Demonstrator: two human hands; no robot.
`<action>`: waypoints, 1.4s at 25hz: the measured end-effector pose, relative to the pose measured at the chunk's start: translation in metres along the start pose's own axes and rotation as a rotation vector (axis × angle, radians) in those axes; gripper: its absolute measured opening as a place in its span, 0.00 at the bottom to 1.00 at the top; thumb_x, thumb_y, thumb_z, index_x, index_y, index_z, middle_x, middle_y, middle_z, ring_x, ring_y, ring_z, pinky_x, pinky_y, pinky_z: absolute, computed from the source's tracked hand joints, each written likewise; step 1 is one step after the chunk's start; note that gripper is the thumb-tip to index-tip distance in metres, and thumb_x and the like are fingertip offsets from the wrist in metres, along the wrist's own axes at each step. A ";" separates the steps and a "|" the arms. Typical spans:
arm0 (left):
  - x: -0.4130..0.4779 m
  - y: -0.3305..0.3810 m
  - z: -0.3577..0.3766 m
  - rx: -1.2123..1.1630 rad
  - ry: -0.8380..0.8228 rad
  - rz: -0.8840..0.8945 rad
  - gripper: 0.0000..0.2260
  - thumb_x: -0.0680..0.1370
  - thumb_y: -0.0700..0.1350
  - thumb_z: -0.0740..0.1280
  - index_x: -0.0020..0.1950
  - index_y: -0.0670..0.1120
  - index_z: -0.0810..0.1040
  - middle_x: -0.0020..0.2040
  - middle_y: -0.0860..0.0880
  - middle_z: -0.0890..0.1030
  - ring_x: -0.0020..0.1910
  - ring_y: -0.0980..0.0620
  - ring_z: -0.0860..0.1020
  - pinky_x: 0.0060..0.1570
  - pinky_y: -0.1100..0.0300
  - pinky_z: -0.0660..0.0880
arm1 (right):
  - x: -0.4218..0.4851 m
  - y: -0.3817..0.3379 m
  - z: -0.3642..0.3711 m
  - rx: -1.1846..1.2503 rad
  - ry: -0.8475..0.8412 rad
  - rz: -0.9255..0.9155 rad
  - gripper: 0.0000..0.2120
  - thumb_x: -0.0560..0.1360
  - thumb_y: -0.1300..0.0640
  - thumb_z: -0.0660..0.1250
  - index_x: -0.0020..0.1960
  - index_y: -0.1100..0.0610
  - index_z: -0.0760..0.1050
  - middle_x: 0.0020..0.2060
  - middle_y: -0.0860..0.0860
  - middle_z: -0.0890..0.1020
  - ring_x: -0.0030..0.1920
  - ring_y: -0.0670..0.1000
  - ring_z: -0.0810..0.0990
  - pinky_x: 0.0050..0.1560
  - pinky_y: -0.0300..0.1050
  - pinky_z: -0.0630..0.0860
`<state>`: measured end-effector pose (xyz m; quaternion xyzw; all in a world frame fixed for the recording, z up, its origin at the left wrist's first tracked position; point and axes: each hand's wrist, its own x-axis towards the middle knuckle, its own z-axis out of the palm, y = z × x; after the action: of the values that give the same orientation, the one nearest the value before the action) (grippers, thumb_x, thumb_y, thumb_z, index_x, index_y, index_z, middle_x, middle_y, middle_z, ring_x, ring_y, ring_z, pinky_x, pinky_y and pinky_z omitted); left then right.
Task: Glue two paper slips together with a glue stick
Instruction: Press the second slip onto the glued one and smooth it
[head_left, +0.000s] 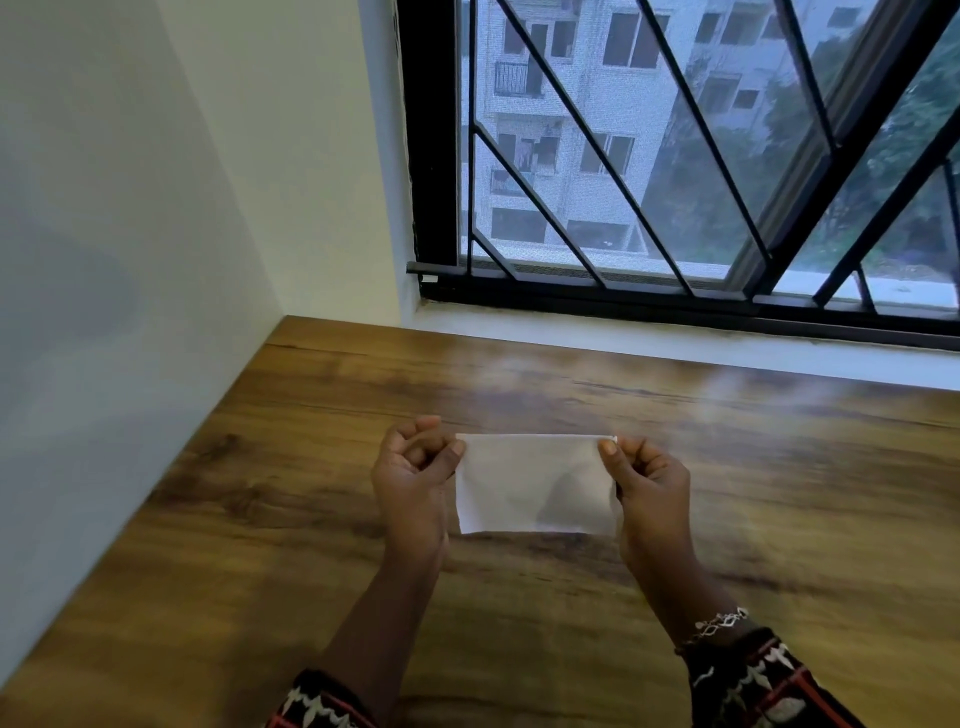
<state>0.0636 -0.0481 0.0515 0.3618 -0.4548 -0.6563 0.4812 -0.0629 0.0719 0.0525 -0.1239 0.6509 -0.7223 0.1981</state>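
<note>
Over the wooden table (249, 499), my left hand (410, 475) and right hand (649, 486) pinch the paper (530, 483) at its top corners; slips look joined, next I'd press them flat.

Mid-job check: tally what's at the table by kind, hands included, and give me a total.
paper: 1 white piece; whether it has more than one layer cannot be told
hands: 2, left hand and right hand, each pinching a top corner of the paper
bracelet: 1, on the right wrist
table: 1, wooden
Total: 5
</note>
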 end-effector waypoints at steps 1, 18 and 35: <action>0.000 0.000 0.000 -0.015 0.005 -0.001 0.13 0.69 0.29 0.69 0.45 0.46 0.74 0.34 0.49 0.79 0.32 0.61 0.79 0.37 0.67 0.79 | 0.000 0.000 0.000 0.001 0.001 0.005 0.07 0.74 0.63 0.63 0.37 0.60 0.74 0.33 0.56 0.75 0.36 0.55 0.73 0.42 0.57 0.73; 0.004 0.038 0.014 0.617 -0.189 0.421 0.05 0.71 0.34 0.69 0.43 0.44 0.79 0.39 0.50 0.81 0.38 0.58 0.78 0.39 0.69 0.76 | 0.026 -0.057 0.017 -0.802 -0.463 -0.423 0.11 0.71 0.58 0.68 0.53 0.55 0.78 0.46 0.48 0.80 0.46 0.43 0.78 0.49 0.34 0.75; -0.001 0.067 0.027 0.635 -0.250 0.524 0.07 0.71 0.30 0.66 0.37 0.39 0.81 0.34 0.44 0.82 0.34 0.49 0.79 0.36 0.59 0.76 | 0.029 -0.088 0.062 -1.045 -0.715 -0.521 0.09 0.67 0.55 0.73 0.40 0.61 0.80 0.31 0.50 0.77 0.31 0.44 0.72 0.33 0.36 0.69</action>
<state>0.0592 -0.0484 0.1238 0.2818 -0.7655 -0.3783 0.4376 -0.0725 0.0099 0.1451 -0.5869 0.7575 -0.2523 0.1347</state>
